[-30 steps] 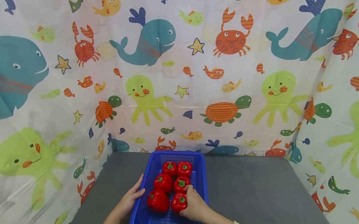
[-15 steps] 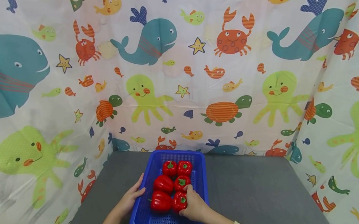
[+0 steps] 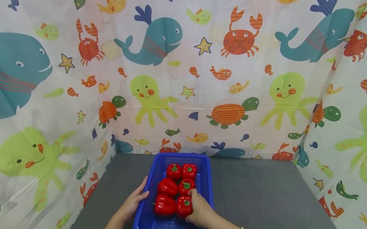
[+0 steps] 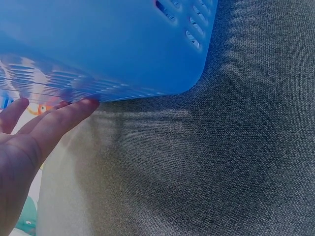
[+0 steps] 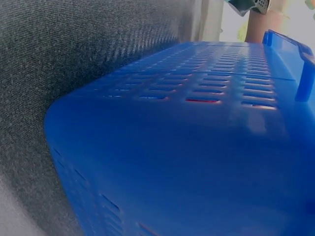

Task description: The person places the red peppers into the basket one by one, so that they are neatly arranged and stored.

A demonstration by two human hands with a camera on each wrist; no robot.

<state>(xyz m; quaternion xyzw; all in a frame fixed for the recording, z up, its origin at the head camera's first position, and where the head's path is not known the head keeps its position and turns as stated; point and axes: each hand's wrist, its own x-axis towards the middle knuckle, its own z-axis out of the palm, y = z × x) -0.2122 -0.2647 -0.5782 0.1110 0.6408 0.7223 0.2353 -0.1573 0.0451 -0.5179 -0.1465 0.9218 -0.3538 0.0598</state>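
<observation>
A blue plastic basket with slotted walls holds several red bell peppers in two columns. My right hand reaches in over the right rim and grips the front-right bell pepper, thumb and fingers at its right side. Beside it a larger bell pepper lies on its side, stem pointing left. My left hand touches the basket's left side from outside. In the left wrist view its straight fingers meet the slotted wall. The right wrist view shows the basket's outer wall; the right hand is hidden there.
The basket stands on a dark grey table. A white curtain printed with sea animals encloses the back and both sides, close behind the basket's far end.
The front-left and middle-left bell peppers have rolled onto their sides, and the front-left one now lies closer to the gripped pepper. Both hands stay in nearly the same place.
</observation>
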